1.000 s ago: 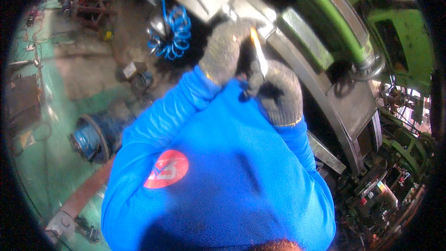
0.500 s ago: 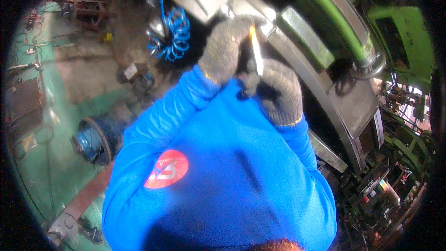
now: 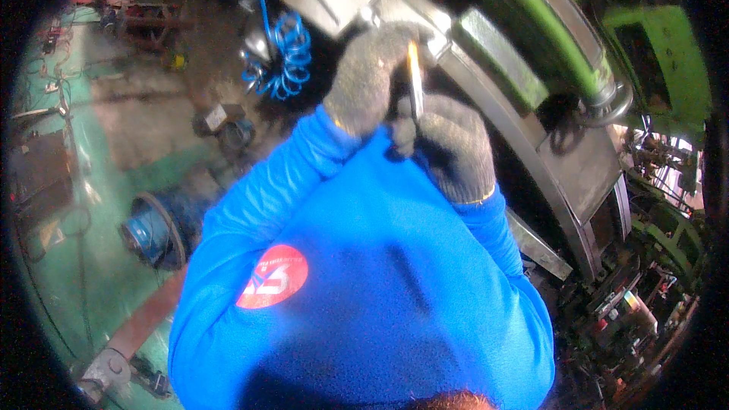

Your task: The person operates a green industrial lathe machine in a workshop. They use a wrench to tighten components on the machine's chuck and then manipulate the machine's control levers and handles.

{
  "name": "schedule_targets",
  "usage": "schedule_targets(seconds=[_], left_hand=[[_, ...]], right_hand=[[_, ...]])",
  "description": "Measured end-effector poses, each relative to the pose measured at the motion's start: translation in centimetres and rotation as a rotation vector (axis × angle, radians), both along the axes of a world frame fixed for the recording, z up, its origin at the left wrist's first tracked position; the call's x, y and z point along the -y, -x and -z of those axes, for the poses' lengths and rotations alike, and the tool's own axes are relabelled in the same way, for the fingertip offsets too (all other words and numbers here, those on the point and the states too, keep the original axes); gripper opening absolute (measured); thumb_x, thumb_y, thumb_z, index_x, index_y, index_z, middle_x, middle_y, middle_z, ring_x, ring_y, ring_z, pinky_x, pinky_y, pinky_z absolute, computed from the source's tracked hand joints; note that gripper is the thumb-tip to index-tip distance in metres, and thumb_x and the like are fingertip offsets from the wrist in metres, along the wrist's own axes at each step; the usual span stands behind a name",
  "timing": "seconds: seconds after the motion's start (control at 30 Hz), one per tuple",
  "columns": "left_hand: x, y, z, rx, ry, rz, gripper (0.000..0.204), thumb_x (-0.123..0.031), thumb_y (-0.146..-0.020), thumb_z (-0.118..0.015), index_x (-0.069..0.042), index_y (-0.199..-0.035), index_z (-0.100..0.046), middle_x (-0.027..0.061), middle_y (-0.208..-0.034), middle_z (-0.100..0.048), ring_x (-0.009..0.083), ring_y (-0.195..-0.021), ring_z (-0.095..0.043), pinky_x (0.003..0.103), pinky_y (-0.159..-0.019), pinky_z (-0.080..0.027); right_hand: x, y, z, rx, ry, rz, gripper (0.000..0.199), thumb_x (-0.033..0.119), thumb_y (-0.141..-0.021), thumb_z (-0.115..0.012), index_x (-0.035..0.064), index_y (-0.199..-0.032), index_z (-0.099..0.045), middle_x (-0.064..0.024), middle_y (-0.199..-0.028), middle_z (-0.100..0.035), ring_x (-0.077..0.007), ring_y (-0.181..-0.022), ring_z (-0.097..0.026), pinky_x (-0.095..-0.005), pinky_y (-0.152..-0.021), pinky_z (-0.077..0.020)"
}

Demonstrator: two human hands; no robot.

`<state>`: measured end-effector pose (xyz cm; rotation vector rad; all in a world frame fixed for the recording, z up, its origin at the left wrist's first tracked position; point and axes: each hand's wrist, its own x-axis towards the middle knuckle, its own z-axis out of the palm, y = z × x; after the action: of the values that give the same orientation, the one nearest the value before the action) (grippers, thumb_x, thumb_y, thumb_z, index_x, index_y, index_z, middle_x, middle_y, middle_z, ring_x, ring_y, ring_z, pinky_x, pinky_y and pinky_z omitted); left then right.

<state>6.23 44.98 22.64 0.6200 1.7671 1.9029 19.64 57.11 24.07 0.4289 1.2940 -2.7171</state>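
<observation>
Both my hands wear grey knitted gloves and come together in front of my chest. My right hand [image 3: 454,143] is closed, with the lower end of a slim stick [image 3: 415,87] at its fingers. The stick is pale and shiny along its shaft, with an orange upper end. Its exact kind does not show. At that orange end curls my left hand [image 3: 361,80], its fingers bent and partly hidden. Whether it also grips the stick or another small part, I cannot make out. Just beyond the left fingertips is bright metal of the machine [image 3: 444,23].
A coiled blue air hose [image 3: 287,57] hangs left of my left hand. Green machinery [image 3: 566,30] and a long steel rail [image 3: 524,137] run along the right. On the green floor [image 3: 99,235] at left lies a blue drum-like thing [image 3: 156,231].
The stick has shifted slightly: its lower end sits a little further left and less of it shows. My right fingers have moved slightly with it. My left hand stays nearly in place.
</observation>
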Motion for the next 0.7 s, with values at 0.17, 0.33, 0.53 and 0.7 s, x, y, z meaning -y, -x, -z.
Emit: schedule_targets(seconds=[0.17,0.33,0.53,0.7], left_hand=[[-0.4,0.0,2.0,0.137,-0.081,-0.063,0.028,-0.021,-0.103,-0.051,-0.001,-0.114,-0.066,0.0078,-0.096,-0.069,0.0157,-0.08,-0.065,0.028,-0.069,-0.054],[0.3,0.6,1.5,-0.447,0.163,0.007,0.023,-0.02,-0.102,-0.055,-0.003,-0.111,-0.067,0.006,-0.092,-0.067,0.0144,-0.08,-0.064,0.026,-0.068,-0.052],[0.1,0.0,1.4,-0.246,0.063,0.008,0.022,-0.019,-0.101,-0.055,-0.002,-0.109,-0.066,0.0058,-0.091,-0.067,0.0128,-0.082,-0.063,0.026,-0.068,-0.051],[0.1,-0.5,2.4,-0.266,0.012,-0.014,0.02,-0.017,-0.1,-0.057,-0.002,-0.109,-0.066,0.0057,-0.092,-0.067,0.0109,-0.081,-0.062,0.025,-0.065,-0.049]], right_hand=[[-0.1,-0.1,0.4,-0.027,-0.004,-0.018,0.037,0.019,-0.092,-0.065,-0.0095,-0.115,-0.062,-0.0194,-0.089,-0.07,-0.0249,-0.074,-0.068,-0.0362,-0.07,-0.0559],[0.0,-0.4,0.2,0.021,0.084,-0.011,0.038,0.021,-0.091,-0.066,-0.0095,-0.114,-0.062,-0.0188,-0.09,-0.071,-0.0237,-0.076,-0.068,-0.0341,-0.071,-0.0553],[-0.1,-0.7,0.4,-0.133,-0.158,-0.08,0.04,0.024,-0.09,-0.068,-0.0093,-0.111,-0.063,-0.0197,-0.091,-0.071,-0.0224,-0.078,-0.068,-0.0332,-0.073,-0.0553],[-0.4,-0.8,0.3,-0.012,0.025,-0.129,0.038,0.025,-0.09,-0.069,-0.0081,-0.109,-0.063,-0.02,-0.093,-0.071,-0.0218,-0.079,-0.068,-0.033,-0.073,-0.0556]])
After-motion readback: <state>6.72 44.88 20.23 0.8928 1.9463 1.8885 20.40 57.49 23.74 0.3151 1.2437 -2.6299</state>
